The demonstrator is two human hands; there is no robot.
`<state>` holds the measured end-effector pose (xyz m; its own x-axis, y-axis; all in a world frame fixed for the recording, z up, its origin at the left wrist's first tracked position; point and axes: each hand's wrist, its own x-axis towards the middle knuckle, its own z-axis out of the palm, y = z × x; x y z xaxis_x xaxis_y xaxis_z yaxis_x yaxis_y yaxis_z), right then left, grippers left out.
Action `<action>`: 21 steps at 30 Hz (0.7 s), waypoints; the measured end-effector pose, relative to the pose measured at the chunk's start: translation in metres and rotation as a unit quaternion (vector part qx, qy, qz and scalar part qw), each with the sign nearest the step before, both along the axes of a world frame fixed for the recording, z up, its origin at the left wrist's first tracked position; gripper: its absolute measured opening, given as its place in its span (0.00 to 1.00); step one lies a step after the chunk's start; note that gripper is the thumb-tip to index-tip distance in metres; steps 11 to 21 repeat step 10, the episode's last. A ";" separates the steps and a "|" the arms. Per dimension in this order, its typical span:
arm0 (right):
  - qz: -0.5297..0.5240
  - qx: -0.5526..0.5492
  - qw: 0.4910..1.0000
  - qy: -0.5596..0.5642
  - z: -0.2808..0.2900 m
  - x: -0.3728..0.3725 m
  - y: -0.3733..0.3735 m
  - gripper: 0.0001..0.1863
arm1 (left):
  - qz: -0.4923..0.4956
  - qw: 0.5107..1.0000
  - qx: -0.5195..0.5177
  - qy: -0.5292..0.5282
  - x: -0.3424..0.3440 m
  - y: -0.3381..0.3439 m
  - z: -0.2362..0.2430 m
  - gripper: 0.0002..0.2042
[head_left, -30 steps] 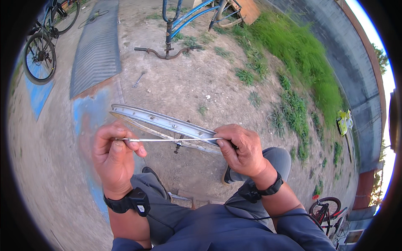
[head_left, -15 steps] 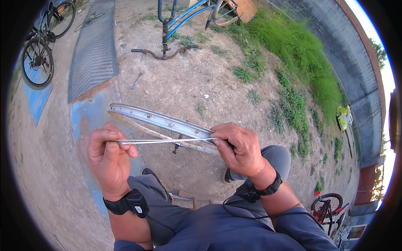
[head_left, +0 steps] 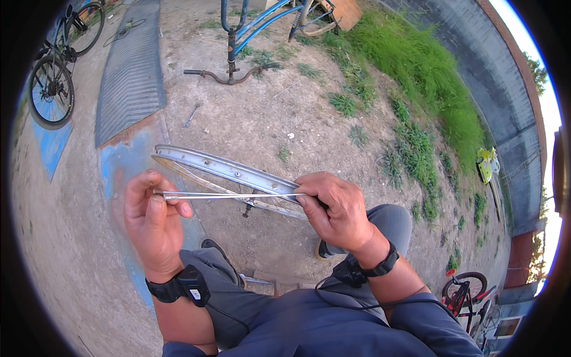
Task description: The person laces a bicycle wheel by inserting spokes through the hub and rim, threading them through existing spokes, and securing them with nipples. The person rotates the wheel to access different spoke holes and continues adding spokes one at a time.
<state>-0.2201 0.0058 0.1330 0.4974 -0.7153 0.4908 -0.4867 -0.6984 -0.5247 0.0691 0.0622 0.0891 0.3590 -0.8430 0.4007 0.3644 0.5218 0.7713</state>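
Two or so thin metal bicycle spokes [head_left: 229,196] stretch almost level between my hands, close together. My left hand [head_left: 156,220] pinches their left ends between thumb and fingers. At their other ends, my right hand [head_left: 334,208] closes its thumb and forefinger on them. Just beyond the spokes, a silvery bicycle wheel rim [head_left: 229,168] stands tilted, its right end passing behind my right hand. Whether that hand also grips the rim is hidden. The wheel's hub axle [head_left: 247,208] shows below the spokes.
A wrench [head_left: 191,115] lies on the dirt. Ahead is an upturned blue bicycle frame [head_left: 262,27] with handlebars [head_left: 231,77] on the ground. A ridged grey sheet [head_left: 132,83] and a dark bicycle [head_left: 52,89] are at left. Grass [head_left: 410,65] lines the right wall; a red bicycle [head_left: 464,297] stands lower right.
The spokes have shifted slightly left and up with my hands. Their left ends show a little more between my left fingers. The rim stays nearly in place.
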 end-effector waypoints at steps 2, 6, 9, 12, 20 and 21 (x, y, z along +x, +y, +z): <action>0.000 0.003 1.000 0.003 0.000 -0.001 0.000 0.08 | -0.012 1.000 -0.012 -0.019 0.005 -0.002 0.000 0.11; 0.007 -0.004 1.000 -0.006 -0.002 -0.001 -0.001 0.09 | -0.019 1.000 -0.004 -0.017 0.008 -0.002 -0.004 0.11; 0.013 -0.005 1.000 -0.004 -0.003 -0.001 -0.001 0.10 | -0.028 0.999 -0.015 -0.007 0.010 -0.004 -0.008 0.10; 0.012 -0.009 1.000 -0.002 -0.002 -0.001 -0.001 0.10 | -0.031 0.999 -0.021 -0.002 0.010 -0.005 -0.009 0.11; 0.012 -0.009 1.000 -0.002 -0.002 -0.001 -0.001 0.10 | -0.031 0.999 -0.021 -0.002 0.010 -0.005 -0.009 0.11; 0.012 -0.009 1.000 -0.002 -0.002 -0.001 -0.001 0.10 | -0.031 0.999 -0.021 -0.002 0.010 -0.005 -0.009 0.11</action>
